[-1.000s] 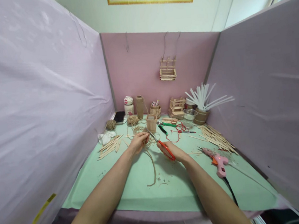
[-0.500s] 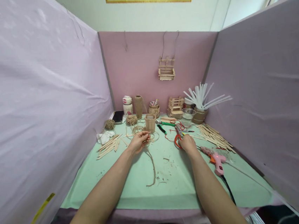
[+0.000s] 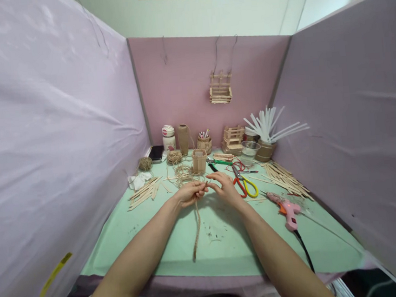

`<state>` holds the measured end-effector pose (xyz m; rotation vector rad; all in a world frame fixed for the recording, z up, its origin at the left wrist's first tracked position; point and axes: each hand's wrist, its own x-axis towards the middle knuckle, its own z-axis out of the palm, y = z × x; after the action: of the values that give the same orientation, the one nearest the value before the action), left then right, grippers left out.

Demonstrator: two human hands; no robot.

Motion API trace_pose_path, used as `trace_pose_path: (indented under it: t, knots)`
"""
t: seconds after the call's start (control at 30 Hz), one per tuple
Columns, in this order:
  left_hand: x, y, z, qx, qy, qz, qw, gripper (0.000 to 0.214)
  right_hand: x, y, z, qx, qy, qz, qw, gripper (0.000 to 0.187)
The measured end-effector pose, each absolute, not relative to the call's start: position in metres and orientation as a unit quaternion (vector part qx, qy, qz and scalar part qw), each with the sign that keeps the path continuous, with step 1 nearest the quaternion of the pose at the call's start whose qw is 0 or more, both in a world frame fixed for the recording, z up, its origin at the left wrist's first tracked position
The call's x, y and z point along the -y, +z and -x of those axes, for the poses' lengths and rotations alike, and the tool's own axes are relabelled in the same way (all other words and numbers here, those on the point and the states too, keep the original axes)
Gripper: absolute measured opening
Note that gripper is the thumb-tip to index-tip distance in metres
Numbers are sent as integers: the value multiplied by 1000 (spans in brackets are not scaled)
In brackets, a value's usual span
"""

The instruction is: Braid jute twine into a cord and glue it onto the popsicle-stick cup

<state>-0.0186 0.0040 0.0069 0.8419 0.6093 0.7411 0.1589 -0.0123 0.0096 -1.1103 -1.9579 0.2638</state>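
My left hand (image 3: pixel 191 193) is closed in a pinch on a piece of brown jute cord (image 3: pixel 197 232), whose braided tail hangs down toward the front of the green tabletop. Close by its fingertips is my right hand (image 3: pixel 226 190), thumb and index finger apart, with a small end of the cord between the two hands. Whether the right fingertips touch that end I cannot tell. Scissors (image 3: pixel 245 186) with one red and one yellow handle lie right of my right hand. Behind both hands stands a small wooden-stick cup (image 3: pixel 199 161).
Loose twine (image 3: pixel 182 172) spreads behind my left hand. Wooden sticks lie at left (image 3: pixel 144 194) and right (image 3: pixel 287 179). A pink glue gun (image 3: pixel 288 210) with its cable rests at the right. Green-handled pliers (image 3: pixel 222 162) and a clear bowl (image 3: pixel 250 152) are farther back.
My right hand has let go of the scissors, which now lie on the table, and has moved left to my left hand. The cord's tail has shifted and hangs straighter.
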Motion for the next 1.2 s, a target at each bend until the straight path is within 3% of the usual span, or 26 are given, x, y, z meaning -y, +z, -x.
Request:
trace_pose_path:
  t: [0.23,0.47,0.83,1.07,1.2]
  knots:
    - [2,3,12,-361,340,-524,693,29,15,10,-162,777,103,466,410,20]
    - [-12,9,27,-461,362,-662,468,28,-2,11,-187,600,131,543,572,27]
    - [-25,30,72,-541,327,-707,317,28,-18,0,-215,495,212,593,600,38]
    - [-20,43,82,-574,344,-674,313,20,-19,0,-218,490,228,587,603,43]
    - [-24,46,87,-589,382,-666,253,19,-17,6,-217,511,226,588,585,42]
